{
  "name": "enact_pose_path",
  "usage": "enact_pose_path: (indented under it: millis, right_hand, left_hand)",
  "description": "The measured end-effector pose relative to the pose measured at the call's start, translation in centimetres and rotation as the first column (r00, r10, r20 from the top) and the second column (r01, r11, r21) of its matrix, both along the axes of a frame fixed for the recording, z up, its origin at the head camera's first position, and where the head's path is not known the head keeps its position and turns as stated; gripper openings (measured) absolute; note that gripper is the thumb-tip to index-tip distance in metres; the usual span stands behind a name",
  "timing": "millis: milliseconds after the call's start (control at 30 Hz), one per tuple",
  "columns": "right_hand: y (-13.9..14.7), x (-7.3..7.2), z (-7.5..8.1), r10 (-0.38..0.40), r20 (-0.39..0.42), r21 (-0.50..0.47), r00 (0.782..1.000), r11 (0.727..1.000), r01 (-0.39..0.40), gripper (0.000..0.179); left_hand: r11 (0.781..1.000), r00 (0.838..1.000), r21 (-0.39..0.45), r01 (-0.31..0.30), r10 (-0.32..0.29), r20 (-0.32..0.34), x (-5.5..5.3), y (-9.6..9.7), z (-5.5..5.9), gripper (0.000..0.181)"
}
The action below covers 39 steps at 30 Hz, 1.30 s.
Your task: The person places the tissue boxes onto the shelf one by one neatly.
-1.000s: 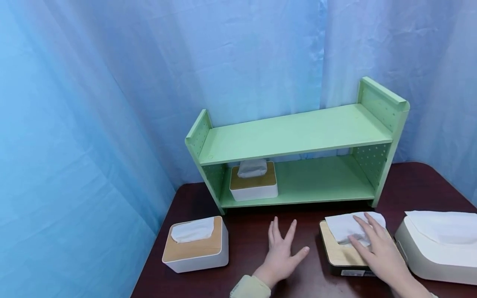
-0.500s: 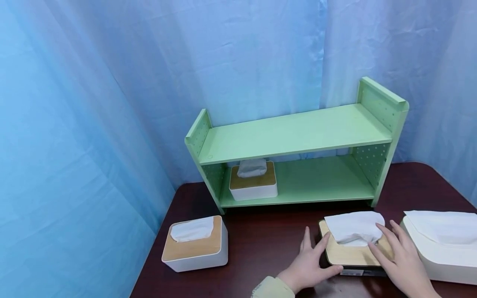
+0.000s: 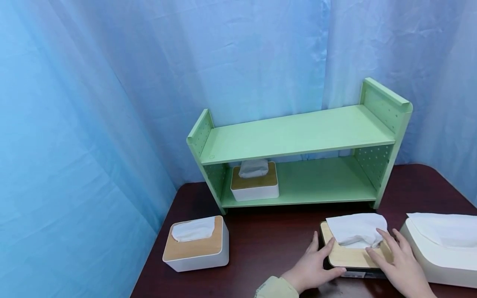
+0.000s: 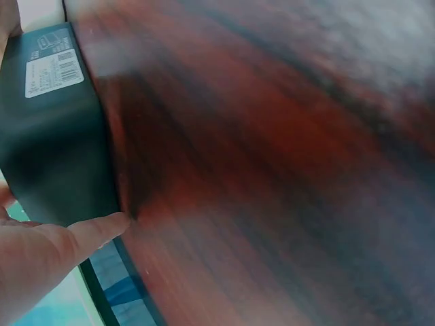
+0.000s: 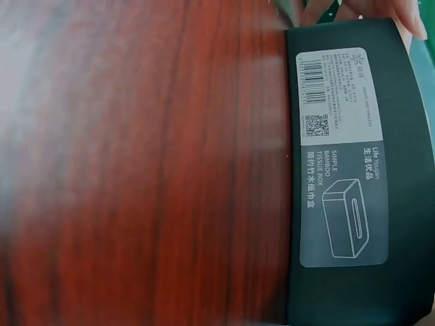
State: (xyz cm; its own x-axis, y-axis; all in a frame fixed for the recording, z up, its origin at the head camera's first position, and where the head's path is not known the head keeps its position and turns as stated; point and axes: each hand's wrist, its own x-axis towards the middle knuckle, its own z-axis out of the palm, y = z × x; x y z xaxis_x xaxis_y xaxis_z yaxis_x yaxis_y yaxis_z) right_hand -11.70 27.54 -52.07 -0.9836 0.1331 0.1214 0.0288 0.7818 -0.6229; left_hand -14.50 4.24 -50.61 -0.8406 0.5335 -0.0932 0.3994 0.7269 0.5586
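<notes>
A black tissue box [image 3: 348, 256] with a pale wooden lid and a white tissue [image 3: 355, 227] stands on the dark table in the head view. My left hand [image 3: 311, 269] touches its left side with extended fingers, the thumb near the front corner. My right hand [image 3: 404, 265] lies over the lid's right part, its fingers spread. In the left wrist view, the left thumb [image 4: 98, 231] lies along the lower edge of the box's black side [image 4: 61, 149]. The right wrist view shows the labelled front [image 5: 408, 204] and fingers at its far end.
Behind stands a green two-tier shelf [image 3: 298, 134], with a white, wood-lidded tissue box [image 3: 255, 192] at its lower left. A similar box [image 3: 195, 248] sits at the table's left. A larger white tissue box [image 3: 439, 258] is close to the right hand.
My left hand has moved right, from beside the black tissue box to its left side. The right hand has shifted right and down, off the tissue to the lid's right part.
</notes>
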Motion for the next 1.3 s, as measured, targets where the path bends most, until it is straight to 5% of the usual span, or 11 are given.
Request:
enact_pose_path:
  millis: [267, 533, 867, 1133, 1300]
  right_hand:
    - [-0.3, -0.1, 0.0, 0.045, 0.015, -0.024, 0.999, 0.999, -0.044, 0.068]
    - [-0.1, -0.7, -0.1, 0.13, 0.191, -0.035, 0.973, 0.991, -0.126, 0.083]
    - [-0.1, 0.0, -1.0, 0.223, 0.096, -0.024, 0.97, 0.975, -0.222, 0.103]
    - [-0.7, 0.2, -1.8, 0.171, -0.048, -0.028, 0.984, 0.985, -0.172, 0.097]
    - [-1.1, 0.3, -1.5, 0.162, -0.038, -0.023, 0.986, 0.986, -0.163, 0.098]
  left_hand:
    - [0.999, 0.999, 0.017, -0.036, 0.035, 0.037, -0.4, -0.8, 0.0, 0.064]
    - [0.994, 0.999, 0.102, -0.043, 0.041, 0.023, -0.7, -1.8, -0.6, 0.067]
    - [0.976, 0.998, 0.213, -0.036, 0.025, 0.054, -1.1, -3.0, -1.2, 0.069]
    - [0.963, 0.998, 0.265, -0.052, 0.041, 0.047, -1.0, -3.8, -1.3, 0.069]
    - [0.954, 0.998, 0.293, -0.061, 0.051, 0.043, -0.9, -4.2, -1.5, 0.069]
